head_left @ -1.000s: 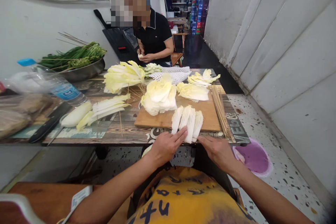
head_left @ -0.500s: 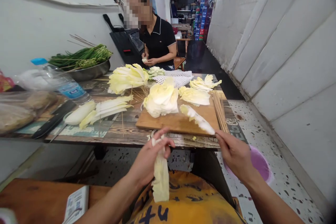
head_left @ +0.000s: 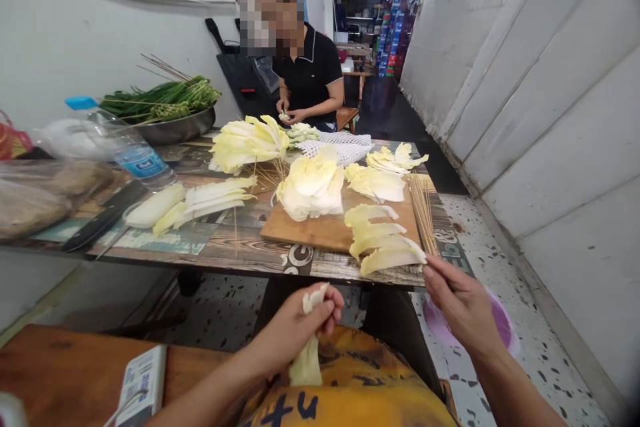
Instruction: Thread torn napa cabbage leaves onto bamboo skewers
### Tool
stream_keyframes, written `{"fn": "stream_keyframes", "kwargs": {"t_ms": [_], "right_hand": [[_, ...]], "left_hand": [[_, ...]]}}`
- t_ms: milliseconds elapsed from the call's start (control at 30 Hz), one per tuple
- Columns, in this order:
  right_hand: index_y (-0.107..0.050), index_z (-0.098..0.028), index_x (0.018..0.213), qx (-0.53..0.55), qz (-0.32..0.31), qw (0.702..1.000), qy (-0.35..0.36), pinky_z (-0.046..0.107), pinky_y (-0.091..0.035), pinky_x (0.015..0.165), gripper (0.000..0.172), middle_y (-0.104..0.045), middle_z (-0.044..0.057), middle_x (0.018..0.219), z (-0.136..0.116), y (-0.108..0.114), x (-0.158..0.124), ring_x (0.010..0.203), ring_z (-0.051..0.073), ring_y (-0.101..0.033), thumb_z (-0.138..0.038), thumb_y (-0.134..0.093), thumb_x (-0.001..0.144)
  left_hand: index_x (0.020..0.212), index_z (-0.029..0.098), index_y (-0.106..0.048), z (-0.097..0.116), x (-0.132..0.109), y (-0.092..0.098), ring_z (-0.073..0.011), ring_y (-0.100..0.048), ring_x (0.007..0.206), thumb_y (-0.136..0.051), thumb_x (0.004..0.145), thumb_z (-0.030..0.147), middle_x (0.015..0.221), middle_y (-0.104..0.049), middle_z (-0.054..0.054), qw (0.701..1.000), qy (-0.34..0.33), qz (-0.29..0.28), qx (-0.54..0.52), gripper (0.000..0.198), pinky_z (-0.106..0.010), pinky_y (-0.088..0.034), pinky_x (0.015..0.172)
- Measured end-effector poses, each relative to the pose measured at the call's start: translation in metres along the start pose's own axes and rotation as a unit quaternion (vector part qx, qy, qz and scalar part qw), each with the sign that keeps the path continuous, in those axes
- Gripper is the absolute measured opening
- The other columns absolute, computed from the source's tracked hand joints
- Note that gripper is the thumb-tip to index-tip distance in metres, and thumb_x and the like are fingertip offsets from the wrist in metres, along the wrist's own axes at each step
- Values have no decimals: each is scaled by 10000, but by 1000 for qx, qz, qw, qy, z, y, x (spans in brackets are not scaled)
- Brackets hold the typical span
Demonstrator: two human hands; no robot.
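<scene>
My left hand (head_left: 311,312) is closed around a pale strip of napa cabbage leaf (head_left: 306,363). Its white end sticks up above the fingers, and its yellowish end hangs down over my yellow apron. With fingertips pinched, my right hand (head_left: 463,303) holds several cabbage leaf strips (head_left: 383,235) by their white ends. They fan out leftward over the front right of the wooden cutting board (head_left: 295,231); whether a stick runs through them cannot be made out. A stack of cabbage leaves (head_left: 313,183) lies on the board, with more leaves (head_left: 376,181) behind the held strips.
Bamboo skewers (head_left: 424,213) lie along the board's right side. Leftward are cut cabbage strips (head_left: 207,203), a knife (head_left: 103,217), a water bottle (head_left: 140,153) and a metal bowl of greens (head_left: 167,123). Across the table (head_left: 225,240) sits a co-worker (head_left: 313,70). A purple basin (head_left: 495,320) stands on the floor.
The strips in my right hand have turned from edge-on to spread flat, and that hand has dropped slightly. My left fingers have curled closed around the leaf strip, lower than before.
</scene>
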State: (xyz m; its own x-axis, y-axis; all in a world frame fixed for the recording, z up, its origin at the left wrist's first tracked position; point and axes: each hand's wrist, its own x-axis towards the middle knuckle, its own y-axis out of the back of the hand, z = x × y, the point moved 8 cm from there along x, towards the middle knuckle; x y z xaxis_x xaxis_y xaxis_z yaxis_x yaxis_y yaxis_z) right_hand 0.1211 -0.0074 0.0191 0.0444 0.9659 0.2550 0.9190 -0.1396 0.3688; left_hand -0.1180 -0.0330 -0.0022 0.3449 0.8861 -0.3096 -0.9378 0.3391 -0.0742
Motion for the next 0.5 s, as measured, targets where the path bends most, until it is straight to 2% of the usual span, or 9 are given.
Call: {"fn": "stream_keyframes", "kwargs": {"t_ms": [67,167,233,300,367,433,500], "right_hand": [[-693,-193,1077,-8,-27,1000,-8,221,-450,471,323,-648,24,672,-4,-5,1,572,134,-564,-372,-563,841],[-690,-192,1084,2,-76,997,-12,205,-417,457,322,-630,17,676,-16,-13,-2,547,111,-520,-366,-549,852],[-681,-184,1098,23,-108,994,-18,199,-406,459,328,-624,15,681,-21,-16,-6,532,97,-491,-361,-533,865],[-690,-175,1077,37,-136,990,-26,196,-398,460,321,-619,14,679,-22,-18,-10,524,89,-467,-361,-536,865],[-697,-173,1059,46,-167,984,-42,196,-395,462,315,-612,14,668,-19,-21,-14,522,88,-456,-364,-542,862],[-689,-180,1076,59,-197,977,-58,197,-397,464,321,-611,14,669,-17,-25,-16,519,89,-456,-369,-528,873],[-645,-199,1158,66,-229,969,-61,200,-414,479,345,-626,19,715,-18,-30,-18,536,94,-481,-364,-522,880]], "left_hand": [[894,145,-641,28,9,18,-103,-493,587,-572,808,385,659,-569,-3,990,-79,94,70,264,-226,-404,570],[1037,175,-669,76,10,36,-144,-575,740,-637,773,343,901,-660,-54,934,-233,214,166,315,-270,-466,705],[1066,207,-674,99,5,36,-177,-590,899,-665,757,331,1062,-647,-68,886,-319,251,223,334,-309,-466,828],[1035,225,-693,111,1,31,-193,-575,993,-675,754,317,1076,-646,-66,857,-362,260,260,296,-333,-443,908],[964,220,-720,113,3,24,-199,-582,1003,-669,762,305,1033,-664,-66,870,-358,222,257,225,-332,-448,911],[864,188,-740,108,10,14,-204,-615,950,-654,773,298,972,-693,-71,912,-315,148,215,167,-316,-478,860],[790,158,-741,99,17,9,-202,-648,848,-653,770,303,888,-720,-70,949,-250,101,161,171,-289,-509,765]]}}
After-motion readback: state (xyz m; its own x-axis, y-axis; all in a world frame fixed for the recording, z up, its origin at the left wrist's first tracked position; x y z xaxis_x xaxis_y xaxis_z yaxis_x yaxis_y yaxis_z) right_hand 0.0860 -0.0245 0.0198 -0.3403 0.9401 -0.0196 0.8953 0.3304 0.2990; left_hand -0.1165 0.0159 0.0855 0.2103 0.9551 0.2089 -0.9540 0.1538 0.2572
